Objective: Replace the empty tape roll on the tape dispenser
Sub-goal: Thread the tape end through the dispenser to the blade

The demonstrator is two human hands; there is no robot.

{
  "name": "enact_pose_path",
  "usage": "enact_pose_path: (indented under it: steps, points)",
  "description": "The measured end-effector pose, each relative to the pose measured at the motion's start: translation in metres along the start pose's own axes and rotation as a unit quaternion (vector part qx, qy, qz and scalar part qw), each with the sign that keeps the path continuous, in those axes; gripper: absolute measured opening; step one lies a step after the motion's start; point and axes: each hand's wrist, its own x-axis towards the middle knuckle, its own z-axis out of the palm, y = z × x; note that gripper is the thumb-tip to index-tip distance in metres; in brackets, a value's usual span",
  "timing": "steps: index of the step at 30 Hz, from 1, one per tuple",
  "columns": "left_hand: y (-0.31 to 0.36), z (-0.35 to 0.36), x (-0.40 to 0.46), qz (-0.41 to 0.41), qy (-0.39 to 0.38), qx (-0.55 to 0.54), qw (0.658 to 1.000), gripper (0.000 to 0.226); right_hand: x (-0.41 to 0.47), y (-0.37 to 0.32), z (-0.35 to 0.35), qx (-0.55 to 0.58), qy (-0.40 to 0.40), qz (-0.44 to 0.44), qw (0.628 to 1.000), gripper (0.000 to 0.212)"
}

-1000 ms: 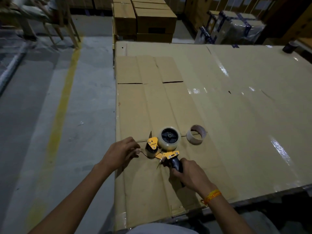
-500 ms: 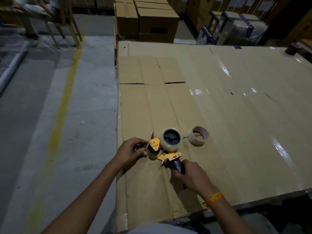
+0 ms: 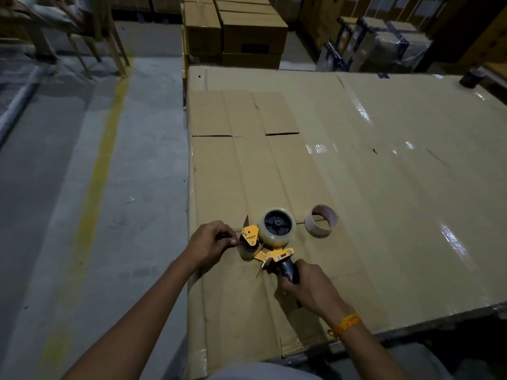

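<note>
An orange tape dispenser (image 3: 267, 246) lies on its side on the cardboard-covered table (image 3: 356, 187), near the front left corner. A clear tape roll (image 3: 277, 227) sits on its black hub. My right hand (image 3: 310, 287) is closed around the black handle. My left hand (image 3: 211, 241) pinches something small, probably the tape's end, at the roller on the dispenser's left side; the fingers hide it. An empty cardboard tape core (image 3: 321, 220) rests on the table just right of the dispenser.
The table's left edge drops to a concrete floor with a yellow line (image 3: 93, 193). Stacked cardboard boxes (image 3: 236, 31) stand behind the table. A dark roll (image 3: 472, 78) sits at the far right corner. Wrapped goods (image 3: 378, 45) are at the back right.
My left hand has moved right and closed its fingers at the dispenser's roller end. My right hand stays on the handle. The dispenser has barely shifted.
</note>
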Motion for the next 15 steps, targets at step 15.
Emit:
enact_pose_path:
  steps: [15]
  points:
    - [0.066, -0.055, 0.035, 0.098, -0.091, 0.214, 0.968, 0.018, 0.012, -0.023, 0.012, 0.104, 0.066, 0.100, 0.987, 0.020]
